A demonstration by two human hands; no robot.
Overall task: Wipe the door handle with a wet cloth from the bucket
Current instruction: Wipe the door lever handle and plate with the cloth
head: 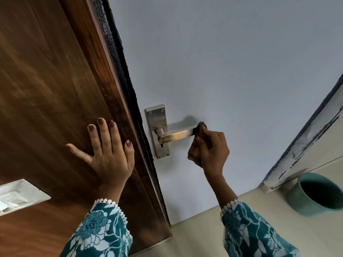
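Your right hand (211, 149) pinches the cloth (194, 153) at the door handle (178, 135) tip, mid-frame (left hand (109, 151) spread flat), so drag it toward the orange smear (170, 138)

Even, soft daylight, med-bright, no harsh glare. Door handle (177, 134) casts soft shadow up-right onto pale door face (232, 71), so light comes from lower left/behind camera. Right hand (213, 148) in shade, darker than left hand (109, 151). Dull sheen on metal lever. Wide-angle distortion strong: door edge & frame lean, curve toward frame edges. Wood panel (46, 80) at left smeared w/ motion blur; centre reasonably sharp. Bucket (297, 201) interior dark.
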